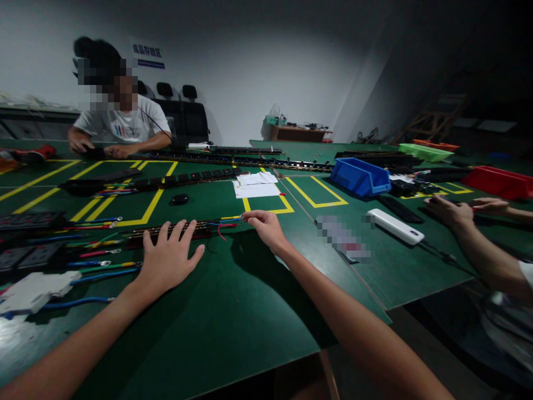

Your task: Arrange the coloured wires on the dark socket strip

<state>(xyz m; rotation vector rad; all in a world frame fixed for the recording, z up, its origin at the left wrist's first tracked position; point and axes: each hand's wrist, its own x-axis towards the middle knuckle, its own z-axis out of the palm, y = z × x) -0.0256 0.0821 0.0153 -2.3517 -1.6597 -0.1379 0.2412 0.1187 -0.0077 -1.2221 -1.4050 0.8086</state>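
My left hand lies with its fingers spread on a long dark strip with copper-coloured lines, which rests on the green table. From the strip's right end run blue, yellow-green and red wires. At the tips of these wires my right hand is closed in a pinch on a small metal wire terminal. A thin red wire curls loose just left of that hand. Left of my left hand are several wires with ring terminals and a white block with blue wires.
Black socket modules lie at the left. Beyond my hands are white papers and a black oval object. To the right are a blue bin, a phone and a white power strip. Co-workers sit across and at right.
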